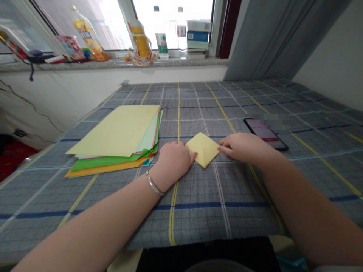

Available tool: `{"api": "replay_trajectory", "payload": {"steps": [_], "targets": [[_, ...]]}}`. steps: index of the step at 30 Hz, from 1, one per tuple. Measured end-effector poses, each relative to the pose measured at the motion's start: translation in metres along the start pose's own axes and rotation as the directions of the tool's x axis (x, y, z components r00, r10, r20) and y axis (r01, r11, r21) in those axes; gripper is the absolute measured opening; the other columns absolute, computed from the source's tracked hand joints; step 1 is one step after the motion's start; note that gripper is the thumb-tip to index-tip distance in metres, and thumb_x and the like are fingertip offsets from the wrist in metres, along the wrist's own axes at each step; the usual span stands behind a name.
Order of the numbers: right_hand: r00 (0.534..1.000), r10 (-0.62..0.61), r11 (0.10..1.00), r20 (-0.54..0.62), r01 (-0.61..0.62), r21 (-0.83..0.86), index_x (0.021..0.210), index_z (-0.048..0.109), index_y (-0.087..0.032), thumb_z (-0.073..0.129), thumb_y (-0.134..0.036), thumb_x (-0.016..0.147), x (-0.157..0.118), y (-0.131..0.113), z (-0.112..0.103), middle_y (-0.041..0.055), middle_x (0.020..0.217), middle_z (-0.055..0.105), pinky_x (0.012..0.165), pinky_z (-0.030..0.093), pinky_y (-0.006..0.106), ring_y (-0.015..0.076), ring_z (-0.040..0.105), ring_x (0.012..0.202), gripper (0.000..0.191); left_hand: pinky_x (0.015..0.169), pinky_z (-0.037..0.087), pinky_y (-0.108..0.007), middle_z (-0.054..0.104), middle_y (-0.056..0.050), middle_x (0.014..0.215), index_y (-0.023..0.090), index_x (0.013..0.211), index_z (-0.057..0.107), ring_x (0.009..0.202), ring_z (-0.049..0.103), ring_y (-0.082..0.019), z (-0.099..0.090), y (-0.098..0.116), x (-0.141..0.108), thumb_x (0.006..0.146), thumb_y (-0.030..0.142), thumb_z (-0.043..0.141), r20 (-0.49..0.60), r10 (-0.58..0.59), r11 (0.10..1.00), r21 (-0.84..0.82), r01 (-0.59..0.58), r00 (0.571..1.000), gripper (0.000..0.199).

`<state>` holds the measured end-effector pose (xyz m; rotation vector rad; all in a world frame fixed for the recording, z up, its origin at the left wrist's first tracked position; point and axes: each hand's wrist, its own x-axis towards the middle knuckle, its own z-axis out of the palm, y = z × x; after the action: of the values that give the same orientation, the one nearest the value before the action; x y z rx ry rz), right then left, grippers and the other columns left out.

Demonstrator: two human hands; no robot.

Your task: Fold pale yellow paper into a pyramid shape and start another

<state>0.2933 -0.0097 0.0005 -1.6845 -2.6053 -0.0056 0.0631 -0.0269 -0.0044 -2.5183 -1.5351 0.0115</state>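
Since the folded yellow paper [203, 150] sits loose on a plaid cloth [215, 219] with only finger pressure on it, slip looks like the main risk. The paper is kite-shaped, lying flat between the hands, just right of the paper stack [113, 132]. Left hand [172, 160]: fingers curl down against the paper's left edge, thumb hidden, so can't tell if it's pinching. Right hand [244, 147]: fingers nearly straight and close together, tips on the right corner, no visible grip. The soft woven cloth is a poor base; uneven pressure could skew the layers and put any crease off line. The folded flaps could also spring up if either hand lifts. The metal bangle [153, 185] on the left wrist is near the stack's corner, so sideways drift of that arm could catch the loose sheets. The phone [265, 134] lies just beyond the right hand, within reach of a careless nudge.
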Motion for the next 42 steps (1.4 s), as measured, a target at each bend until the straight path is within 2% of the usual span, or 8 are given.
{"api": "replay_trajectory", "payload": {"steps": [5, 8, 13, 17, 25, 29, 36, 42], "targets": [[0.994, 0.105, 0.991, -0.02, -0.107, -0.086, 0.084, 0.075, -0.022, 0.045, -0.046, 0.092, 0.004, -0.011, -0.006, 0.0089, 0.088, 0.075, 0.067, 0.048, 0.034, 0.0243, 0.067, 0.082, 0.039, 0.07, 0.051, -0.038, 0.068, -0.014, 0.091, 0.009, 0.092, 0.068, 0.086, 0.065, -0.029, -0.001, 0.001, -0.001, 0.095, 0.05, 0.044, -0.018, -0.006, 1.0, -0.013, 0.006, 1.0, 0.047], [0.989, 0.026, 1.0, -0.148, -0.023, 0.021, 0.111, 0.068, -0.02, 0.049, -0.039, 0.09, 0.013, -0.018, 0.006, 0.0076, 0.11, 0.071, 0.08, 0.049, 0.035, 0.024, 0.064, 0.098, 0.033, 0.077, 0.051, -0.04, 0.066, -0.013, 0.096, 0.011, 0.097, 0.065, 0.093, 0.062, -0.029, 0.003, 0.0, -0.003, 0.094, 0.047, 0.048, -0.067, 0.032, 0.999, -0.026, -0.034, 0.997, 0.04], [0.979, -0.093, 0.979, -0.184, 0.123, 0.162, 0.12, 0.066, -0.019, 0.045, -0.039, 0.093, 0.035, -0.017, 0.033, 0.0084, 0.127, 0.063, 0.101, 0.042, 0.039, 0.025, 0.054, 0.116, 0.04, 0.095, 0.046, -0.042, 0.059, -0.015, 0.129, 0.011, 0.128, 0.053, 0.114, 0.055, -0.029, 0.016, -0.007, 0.002, 0.097, 0.041, 0.043, -0.115, 0.157, 0.98, -0.102, -0.169, 0.981, 0.044], [0.987, -0.049, 0.979, -0.155, 0.079, 0.19, 0.129, 0.062, -0.021, 0.041, -0.033, 0.092, 0.043, -0.015, 0.043, 0.0085, 0.141, 0.053, 0.11, 0.034, 0.042, 0.0259, 0.045, 0.13, 0.044, 0.105, 0.039, -0.044, 0.047, -0.016, 0.145, 0.008, 0.139, 0.045, 0.129, 0.045, -0.03, 0.025, -0.011, 0.007, 0.098, 0.044, 0.041, -0.113, 0.198, 0.964, -0.156, -0.214, 0.974, 0.054], [0.996, 0.08, 0.987, -0.048, -0.072, 0.145, 0.141, 0.05, -0.023, 0.038, -0.034, 0.092, 0.052, -0.017, 0.046, 0.01, 0.154, 0.037, 0.114, 0.026, 0.05, 0.0331, 0.028, 0.143, 0.052, 0.108, 0.036, -0.044, 0.048, -0.016, 0.145, 0.009, 0.138, 0.047, 0.129, 0.046, -0.03, 0.023, -0.011, 0.008, 0.096, 0.046, 0.043, -0.103, 0.193, 0.963, -0.169, -0.208, 0.976, 0.056], [0.995, 0.088, 0.987, -0.045, -0.081, 0.139, 0.148, 0.04, -0.016, 0.033, -0.039, 0.094, 0.055, -0.017, 0.05, 0.0133, 0.156, 0.032, 0.116, 0.021, 0.051, 0.034, 0.023, 0.145, 0.059, 0.111, 0.034, -0.043, 0.048, -0.015, 0.145, 0.01, 0.139, 0.046, 0.131, 0.045, -0.029, 0.025, -0.015, 0.009, 0.096, 0.049, 0.043, -0.098, 0.206, 0.956, -0.191, -0.221, 0.974, 0.058], [0.99, -0.078, 0.949, -0.12, 0.11, 0.294, 0.147, 0.04, -0.015, 0.044, -0.034, 0.091, 0.037, 0.01, 0.04, 0.0133, 0.148, 0.045, 0.113, 0.032, 0.045, 0.025, 0.041, 0.136, 0.059, 0.112, 0.033, -0.041, 0.047, -0.015, 0.145, 0.009, 0.14, 0.044, 0.132, 0.044, -0.027, 0.026, -0.022, 0.011, 0.096, 0.047, 0.043, -0.091, 0.229, 0.947, -0.211, -0.243, 0.969, 0.058], [0.971, -0.203, 0.942, -0.126, 0.228, 0.244, 0.122, 0.066, -0.02, 0.059, -0.023, 0.082, 0.019, 0.016, 0.016, 0.01, 0.132, 0.06, 0.105, 0.043, 0.039, 0.024, 0.056, 0.119, 0.04, 0.108, 0.038, -0.038, 0.054, -0.014, 0.137, 0.013, 0.127, 0.058, 0.125, 0.051, -0.026, 0.017, -0.026, 0.012, 0.095, 0.039, 0.051, -0.096, 0.239, 0.949, -0.189, -0.254, 0.966, 0.042]]}}
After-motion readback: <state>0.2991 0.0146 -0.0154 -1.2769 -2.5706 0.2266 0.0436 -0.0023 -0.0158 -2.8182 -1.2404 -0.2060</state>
